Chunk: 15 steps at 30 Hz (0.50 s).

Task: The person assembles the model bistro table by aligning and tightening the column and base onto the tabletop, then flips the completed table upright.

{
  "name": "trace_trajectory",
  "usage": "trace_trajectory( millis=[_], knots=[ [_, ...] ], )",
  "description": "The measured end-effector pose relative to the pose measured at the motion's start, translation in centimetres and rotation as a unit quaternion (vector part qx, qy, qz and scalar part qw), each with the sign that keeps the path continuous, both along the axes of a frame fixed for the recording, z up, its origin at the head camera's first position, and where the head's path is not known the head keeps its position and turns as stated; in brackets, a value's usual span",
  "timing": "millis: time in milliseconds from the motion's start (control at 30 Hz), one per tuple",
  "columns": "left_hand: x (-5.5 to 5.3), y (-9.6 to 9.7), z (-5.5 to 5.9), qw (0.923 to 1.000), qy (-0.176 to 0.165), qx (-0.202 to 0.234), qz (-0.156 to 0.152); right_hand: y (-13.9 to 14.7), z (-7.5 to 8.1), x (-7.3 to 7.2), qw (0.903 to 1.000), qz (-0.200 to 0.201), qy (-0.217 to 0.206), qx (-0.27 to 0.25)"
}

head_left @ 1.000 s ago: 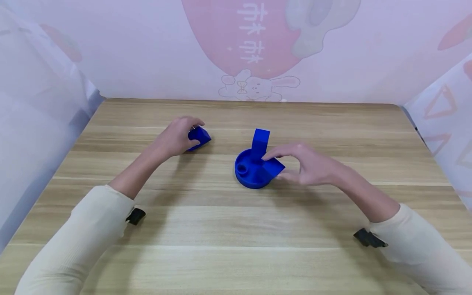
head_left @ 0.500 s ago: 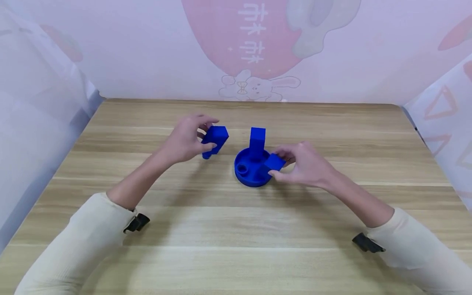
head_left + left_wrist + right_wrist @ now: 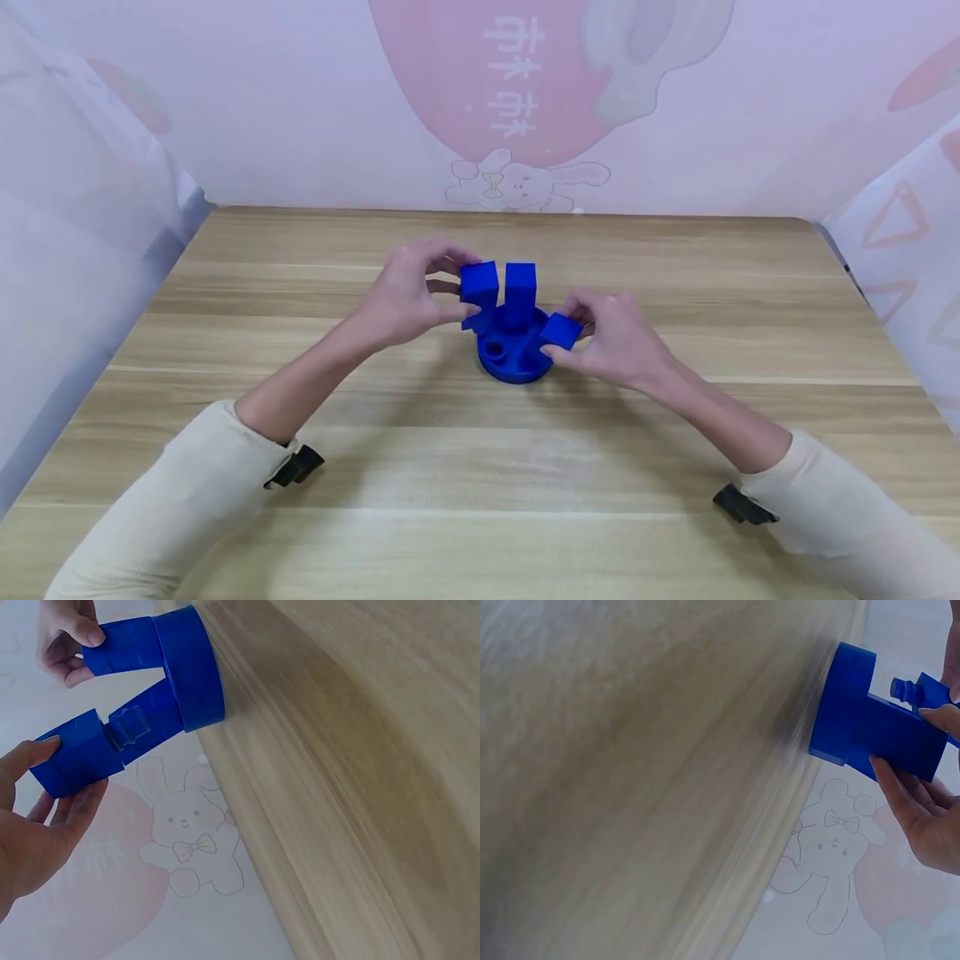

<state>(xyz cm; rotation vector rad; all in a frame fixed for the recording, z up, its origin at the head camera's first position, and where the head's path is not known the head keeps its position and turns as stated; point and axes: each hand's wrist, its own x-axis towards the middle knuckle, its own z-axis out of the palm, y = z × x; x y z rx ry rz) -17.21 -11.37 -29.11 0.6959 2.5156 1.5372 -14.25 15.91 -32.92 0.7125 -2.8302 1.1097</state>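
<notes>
My left hand (image 3: 408,296) grips a blue block (image 3: 480,279) between thumb and fingers, held up at the back left of a round blue base (image 3: 517,372). A short ringed peg (image 3: 904,691) juts from that block's lower end in the right wrist view. My right hand (image 3: 618,340) pinches a second blue block (image 3: 561,331), which stands on the right part of the base. Upright at the back of the base is a third blue block (image 3: 521,287), which neither hand touches. A round socket (image 3: 495,348) shows at the base's front left.
The base stands on a wood-grain table (image 3: 465,483). Behind it rises a pale printed backdrop (image 3: 300,108) with a rabbit drawing, and pale sheets hang at both sides. A dark clip-like piece (image 3: 295,467) sits at the left cuff, another (image 3: 744,504) at the right.
My left hand has lifted its block from the table and brought it right, to the base. My right hand has shifted its grip on its block, which now stands more upright.
</notes>
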Motion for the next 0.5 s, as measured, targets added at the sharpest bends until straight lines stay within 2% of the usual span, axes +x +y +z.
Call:
trace_trajectory(
  millis=[200, 500],
  knots=[
    [0.3, 0.6, -0.6, 0.999, -0.031, 0.023, -0.022, -0.2, 0.1, -0.2, 0.9998, -0.009, -0.014, 0.008],
    [0.3, 1.3, -2.1, 0.9983, -0.03, 0.008, -0.05, -0.3, 0.3, -0.2, 0.9993, -0.01, -0.03, 0.018]
  ],
)
